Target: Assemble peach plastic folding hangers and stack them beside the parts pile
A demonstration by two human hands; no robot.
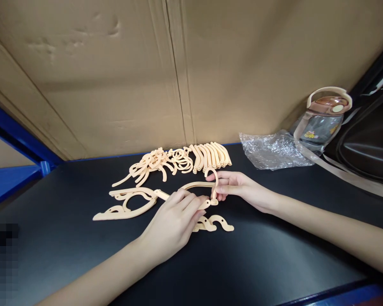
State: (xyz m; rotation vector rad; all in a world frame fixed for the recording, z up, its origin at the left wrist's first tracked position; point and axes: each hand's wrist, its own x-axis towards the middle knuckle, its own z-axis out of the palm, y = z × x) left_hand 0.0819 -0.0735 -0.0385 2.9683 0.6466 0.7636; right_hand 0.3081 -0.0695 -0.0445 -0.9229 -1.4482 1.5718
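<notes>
My left hand (178, 212) is closed around a cream hanger arm (204, 205), whose holed end sticks out past the fingertips. In a pinch, my right hand (234, 186) holds a curved hanger hook (215, 176) upright, its base close to that holed end; whether the two touch I cannot tell. Another curved piece (196, 184) passes behind the hook, partly hidden by my hands. Under my left fingers, a few small wavy pieces (221, 222) lie on the black table (258, 263). To the left rest some hanger arms (140, 209), grouped together.
Behind my hands lie a loose pile of hooks (151, 163) and a neat row of hanger arms (210, 157). A clear plastic bag (271, 151) and a strapped water bottle (322, 123) stand at right, beside a black bag (367, 140). Cardboard (115, 85) walls the back.
</notes>
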